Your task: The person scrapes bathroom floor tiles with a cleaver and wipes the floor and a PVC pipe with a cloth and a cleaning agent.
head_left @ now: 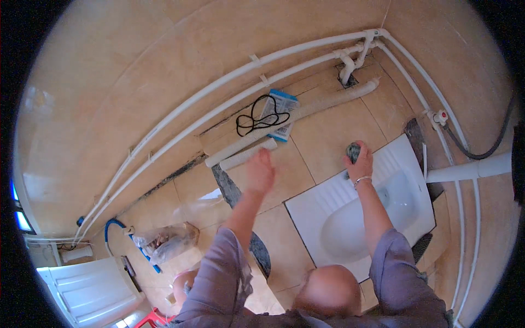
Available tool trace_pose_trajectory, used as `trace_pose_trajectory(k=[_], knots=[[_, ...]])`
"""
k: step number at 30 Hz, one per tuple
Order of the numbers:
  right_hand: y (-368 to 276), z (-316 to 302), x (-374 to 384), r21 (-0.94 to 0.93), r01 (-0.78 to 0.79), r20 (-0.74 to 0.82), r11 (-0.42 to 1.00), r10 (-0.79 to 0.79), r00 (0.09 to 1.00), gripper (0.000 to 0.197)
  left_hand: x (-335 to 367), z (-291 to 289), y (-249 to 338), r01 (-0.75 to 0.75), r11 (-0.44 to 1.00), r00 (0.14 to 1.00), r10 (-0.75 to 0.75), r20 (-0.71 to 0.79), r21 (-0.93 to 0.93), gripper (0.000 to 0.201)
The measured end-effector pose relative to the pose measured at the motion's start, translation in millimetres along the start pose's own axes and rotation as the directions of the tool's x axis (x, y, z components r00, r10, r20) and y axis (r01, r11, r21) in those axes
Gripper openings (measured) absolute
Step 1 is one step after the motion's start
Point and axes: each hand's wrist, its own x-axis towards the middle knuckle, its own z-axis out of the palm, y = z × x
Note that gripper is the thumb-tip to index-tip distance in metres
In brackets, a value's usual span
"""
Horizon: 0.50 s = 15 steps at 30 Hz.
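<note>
My right hand [361, 163] is closed round a dark grey-green lump [353, 152], above the far edge of a white squat toilet [342, 188] set in the tiled floor. The kind of lump is hard to make out. To the left, my left hand [261, 174] is slightly blurred, with its fingers curled together; whatever may be in them is hidden. Just beyond it lies a short white corrugated hose [249, 154]. A longer pale corrugated hose [333, 101] runs behind it, crossing a blue-and-white packet [281, 117] with a black looped cord [254, 123] on it.
White pipes [235, 79] run along the walls, with a red-handled valve [440, 116] at right. A dark unfinished strip [228, 188] breaks the floor tiles. At lower left are a clear plastic bag [164, 243], a blue hose [112, 224] and a white panelled appliance [90, 292].
</note>
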Motion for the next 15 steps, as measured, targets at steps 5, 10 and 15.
trace_pose_trajectory(k=[5,10,15], knots=[[7,13,-1,-0.589,0.15,-0.02,0.794,-0.2,0.98,0.052,43,-6,-47,0.116,0.937,0.989,-0.078,-0.127,0.33,0.068],[13,22,4,-0.7,0.152,-0.027,0.697,-0.239,0.971,0.051,33,-10,-42,0.173,0.983,0.953,-0.183,0.243,0.059,0.077],[-61,43,9,-0.836,0.124,0.04,0.534,-0.167,0.985,0.045,-16,-25,-18,0.236,0.971,0.937,-0.219,0.271,-0.03,0.073]])
